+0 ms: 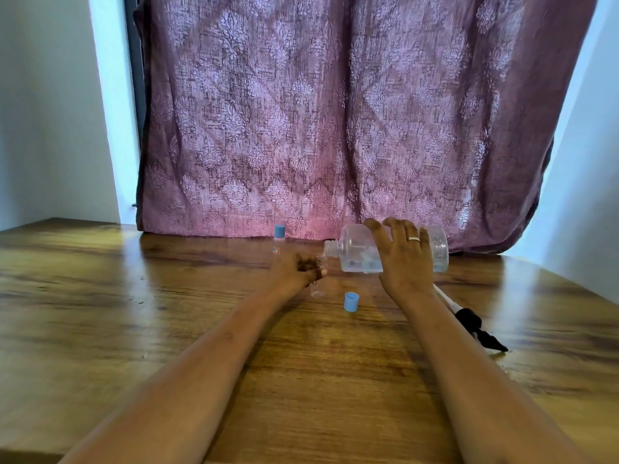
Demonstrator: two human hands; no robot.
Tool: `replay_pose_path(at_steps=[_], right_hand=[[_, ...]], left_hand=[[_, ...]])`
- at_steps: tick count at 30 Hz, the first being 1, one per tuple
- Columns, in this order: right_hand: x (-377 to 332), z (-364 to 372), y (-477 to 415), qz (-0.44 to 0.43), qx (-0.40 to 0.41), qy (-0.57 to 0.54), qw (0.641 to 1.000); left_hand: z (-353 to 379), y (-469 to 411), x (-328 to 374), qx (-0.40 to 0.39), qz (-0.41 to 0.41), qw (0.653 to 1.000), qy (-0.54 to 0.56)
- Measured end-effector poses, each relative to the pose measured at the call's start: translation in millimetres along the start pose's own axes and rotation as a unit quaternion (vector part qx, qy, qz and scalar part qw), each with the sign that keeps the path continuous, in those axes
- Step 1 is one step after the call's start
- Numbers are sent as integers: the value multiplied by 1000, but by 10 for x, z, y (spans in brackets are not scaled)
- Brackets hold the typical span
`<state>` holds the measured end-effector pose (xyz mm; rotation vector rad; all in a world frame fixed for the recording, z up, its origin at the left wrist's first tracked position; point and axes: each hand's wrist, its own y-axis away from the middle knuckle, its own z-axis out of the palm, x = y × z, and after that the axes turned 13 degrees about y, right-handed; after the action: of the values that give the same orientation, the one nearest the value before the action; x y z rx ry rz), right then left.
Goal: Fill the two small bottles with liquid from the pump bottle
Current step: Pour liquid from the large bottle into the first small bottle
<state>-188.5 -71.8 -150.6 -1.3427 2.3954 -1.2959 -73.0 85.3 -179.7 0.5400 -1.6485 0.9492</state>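
Pump bottle (395, 249), clear and with its pump removed, is held on its side above the table (134, 313) by the right hand (403, 259), whose fingers (392, 226) wrap over the top of it. Its threaded neck points left, meeting the mouth of a small bottle (318, 289). That small bottle is open and clear, and the left hand (298, 271) closes around its upper part, so only the base shows below the hand; how much liquid it holds is hard to make out. A little liquid pools along the lower side of the pump bottle. A blue cap (351, 302) lies on the table just beside the small bottle. The second small bottle (279, 241), capped in blue, stands farther back near the curtain (335, 112), its lower part hidden behind the left hand. The pump (475, 324), black head with white tube, lies on the table to the right, its tube partly covered by the right wrist.
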Motion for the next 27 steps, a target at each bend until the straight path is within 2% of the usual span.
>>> replay_pose_path(at_steps=[27], right_hand=[[9,3,7,-5,6,4,1000]], left_hand=[[-8,0,11,-5,13,999,-33]])
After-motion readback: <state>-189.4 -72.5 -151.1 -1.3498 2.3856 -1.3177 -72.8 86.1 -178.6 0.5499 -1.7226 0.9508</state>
